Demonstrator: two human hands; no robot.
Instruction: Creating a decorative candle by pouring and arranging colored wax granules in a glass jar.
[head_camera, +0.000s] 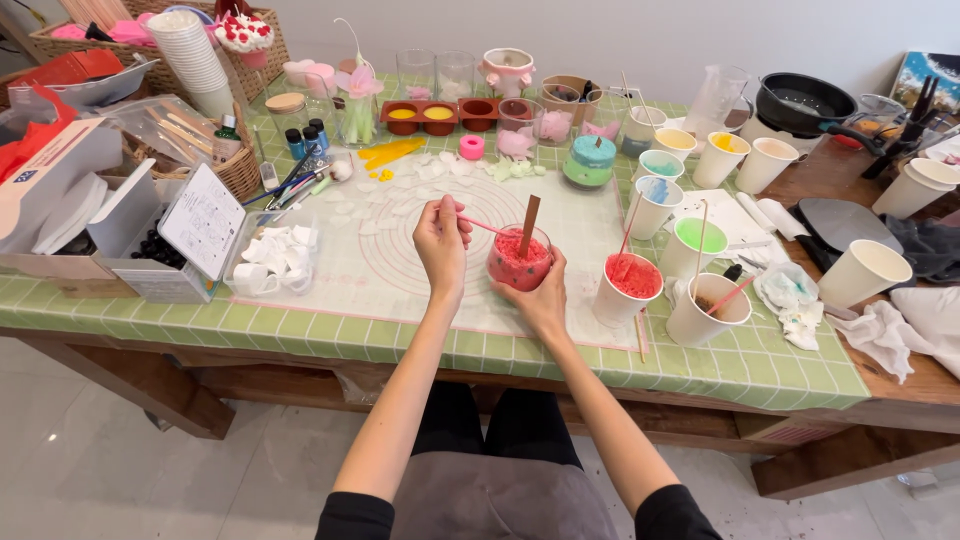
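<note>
Glass jar (519, 262) sits on the white baking mat (400, 250), mid-table. Right hand (541, 296) cups the jar from below-right, fingers wrapped round its wall, likely to steady it. Left hand (441, 240), left of the jar, pinches a thin pink stick (486, 226) whose tip reaches the rim. Jar is filled with red crumbly wax; a flat wooden stick (528, 226) stands upright in it. Paper cup of red wax (630, 287) is just right of the jar.

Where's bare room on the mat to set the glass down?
Bare mat lies between the left hand and the tub of white pieces, and before the glass. Crowded: paper cups on the right, jars along the back.
</note>
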